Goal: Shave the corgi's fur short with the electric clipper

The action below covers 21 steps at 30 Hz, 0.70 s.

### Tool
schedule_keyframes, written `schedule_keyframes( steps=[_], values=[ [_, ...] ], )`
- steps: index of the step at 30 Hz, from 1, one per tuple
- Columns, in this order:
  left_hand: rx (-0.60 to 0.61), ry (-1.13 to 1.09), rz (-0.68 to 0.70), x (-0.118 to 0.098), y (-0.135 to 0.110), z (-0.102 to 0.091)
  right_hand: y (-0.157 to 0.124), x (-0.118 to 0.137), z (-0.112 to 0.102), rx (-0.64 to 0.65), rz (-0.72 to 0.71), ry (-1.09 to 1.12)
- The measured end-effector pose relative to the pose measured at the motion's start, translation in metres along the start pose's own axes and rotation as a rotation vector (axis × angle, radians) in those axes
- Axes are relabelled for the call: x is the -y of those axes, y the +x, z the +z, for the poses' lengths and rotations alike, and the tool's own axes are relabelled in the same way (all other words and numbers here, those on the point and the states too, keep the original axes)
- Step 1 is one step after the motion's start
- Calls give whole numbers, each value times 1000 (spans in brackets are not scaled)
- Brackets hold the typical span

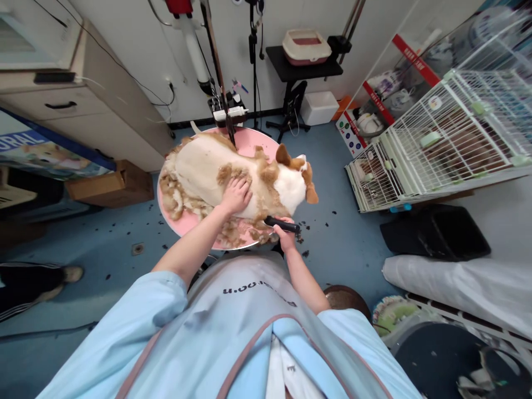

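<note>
A dog (pixel 199 166) with a closely clipped cream body and brown ears is on a pink oval table (pixel 253 143), its head toward the right. My left hand (pixel 236 195) lies flat on its side, fingers stretched out beside a loose brown tuft of fur (pixel 226 173). In my right hand (pixel 286 235) is a black hair clipper (pixel 282 224), its front end against the dog's lower chest or shoulder. Clumps of cut fur (pixel 169 191) lie round the dog's rear and along the table's near edge.
An upright post (pixel 220 72) rises behind the table beside a small tool holder (pixel 228 111). White wire cages (pixel 440 138) stand at right, a cabinet (pixel 120 105) and cardboard box (pixel 112 185) at left. Another person's leg (pixel 31 285) shows at far left. Fur scraps dot the blue floor (pixel 332 233).
</note>
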<state>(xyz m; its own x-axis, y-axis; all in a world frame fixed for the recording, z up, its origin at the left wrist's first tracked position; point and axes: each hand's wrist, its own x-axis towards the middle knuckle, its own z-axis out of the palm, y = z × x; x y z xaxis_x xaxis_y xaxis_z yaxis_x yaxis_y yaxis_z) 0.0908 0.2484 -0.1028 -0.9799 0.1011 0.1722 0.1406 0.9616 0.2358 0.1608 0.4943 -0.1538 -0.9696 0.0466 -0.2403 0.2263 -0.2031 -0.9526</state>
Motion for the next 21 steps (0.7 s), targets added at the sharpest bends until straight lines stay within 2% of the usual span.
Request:
schedule_keyframes(
  steps=[2, 6, 8, 10, 14, 17, 21],
  values=[
    [8, 6, 1, 0, 0, -1, -4, 0, -2, 26, 7, 16],
    [20, 15, 19, 0, 1, -2, 13, 15, -7, -198, -82, 180],
    [17, 12, 21, 0, 2, -2, 21, 21, -4, -242, -124, 200],
    [21, 11, 23, 0, 2, -2, 19, 20, 3, -180, -130, 135],
    [19, 19, 31, 1, 3, -2, -3, 5, 16, -38, -78, 38],
    [19, 10, 32, 2, 3, -3, -9, 5, 14, -14, -63, 34],
    [15, -7, 34, 1, 3, -2, 11, 23, 10, -246, -159, 196]
  ],
)
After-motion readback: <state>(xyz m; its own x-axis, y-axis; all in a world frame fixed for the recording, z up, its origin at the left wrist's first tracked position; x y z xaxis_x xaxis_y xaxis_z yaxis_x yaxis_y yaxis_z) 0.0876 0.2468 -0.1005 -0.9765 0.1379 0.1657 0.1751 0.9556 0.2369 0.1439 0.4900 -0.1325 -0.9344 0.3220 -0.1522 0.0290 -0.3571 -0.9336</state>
